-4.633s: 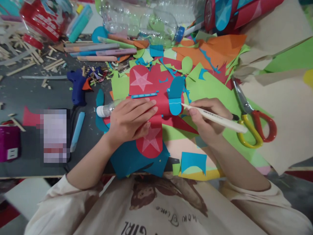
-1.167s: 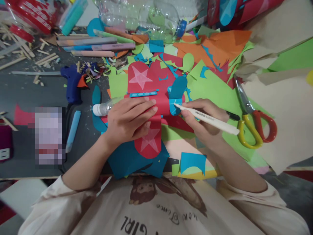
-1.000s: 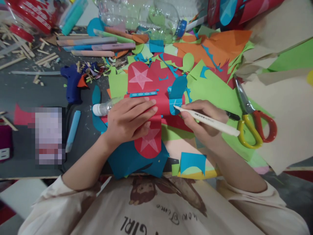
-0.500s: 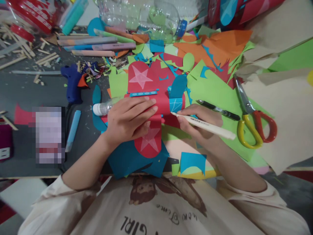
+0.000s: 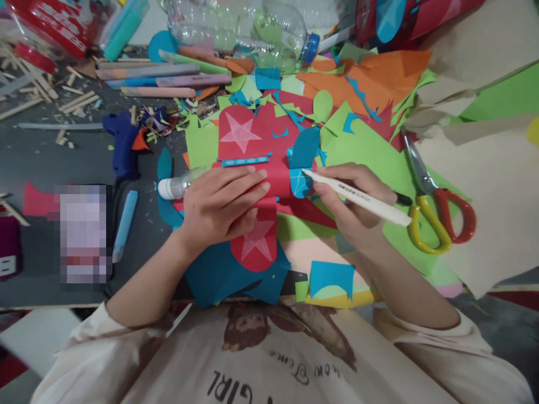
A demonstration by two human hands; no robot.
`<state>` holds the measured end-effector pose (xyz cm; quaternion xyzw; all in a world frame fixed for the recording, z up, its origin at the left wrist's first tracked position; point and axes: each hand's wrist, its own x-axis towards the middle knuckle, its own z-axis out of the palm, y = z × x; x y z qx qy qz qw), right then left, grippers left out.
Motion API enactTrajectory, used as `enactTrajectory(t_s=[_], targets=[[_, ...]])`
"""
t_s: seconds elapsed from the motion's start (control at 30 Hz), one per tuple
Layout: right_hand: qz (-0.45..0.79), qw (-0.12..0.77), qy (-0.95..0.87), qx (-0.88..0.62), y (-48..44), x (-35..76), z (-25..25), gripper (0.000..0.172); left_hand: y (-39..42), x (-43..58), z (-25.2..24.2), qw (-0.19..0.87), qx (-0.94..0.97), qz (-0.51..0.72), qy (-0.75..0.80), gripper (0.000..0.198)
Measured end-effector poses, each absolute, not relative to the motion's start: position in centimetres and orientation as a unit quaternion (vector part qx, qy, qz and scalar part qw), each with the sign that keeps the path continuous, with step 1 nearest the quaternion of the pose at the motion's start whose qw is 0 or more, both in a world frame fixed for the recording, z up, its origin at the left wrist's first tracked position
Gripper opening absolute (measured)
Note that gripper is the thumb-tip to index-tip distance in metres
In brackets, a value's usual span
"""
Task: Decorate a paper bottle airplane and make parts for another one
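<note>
A model airplane (image 5: 280, 178), made of a small clear bottle wrapped in red paper, lies in front of me. Pale stars mark its red wings, and its white cap (image 5: 169, 188) points left. My left hand (image 5: 223, 205) curves over the body and holds it down. Between the fingers and thumb of my right hand (image 5: 353, 193) is a white marker (image 5: 366, 200). The marker's tip touches a blue paper tail piece (image 5: 300, 183) bearing white lines. A black pen (image 5: 403, 198) is partly hidden behind my right hand.
Scissors (image 5: 442, 220) with yellow and red handles lie right. A blue glue gun (image 5: 123, 145), a phone (image 5: 84, 235) and a light blue marker (image 5: 125, 225) sit left. Paper scraps, several markers and a large clear bottle (image 5: 269, 33) cover the back.
My right hand and the marker have moved slightly up and right, and the tip is now higher on the blue tail piece, whose rounded lower end shows. The left hand stays in place.
</note>
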<state>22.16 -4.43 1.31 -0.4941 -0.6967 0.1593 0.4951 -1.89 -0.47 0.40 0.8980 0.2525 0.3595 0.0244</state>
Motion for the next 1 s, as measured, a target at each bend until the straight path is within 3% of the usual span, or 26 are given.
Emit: enactTrajectory(t_s=[0.33,0.63,1.0], targets=[[0.126,0.503,-0.735,-0.437,-3.97,22.08,1.20,0.021,-0.31,-1.76,0.38,-0.012,0.898,0.363,0.248,0.022],[0.093,0.508,-0.740,-0.431,-4.12,21.50,1.37,0.018,-0.32,-1.79,0.39,-0.005,0.899,0.363,0.244,0.023],[0.090,0.450,-0.785,-0.416,-4.28,21.94,2.12,0.025,-0.37,-1.77,0.39,0.002,0.898,0.365,0.245,0.024]])
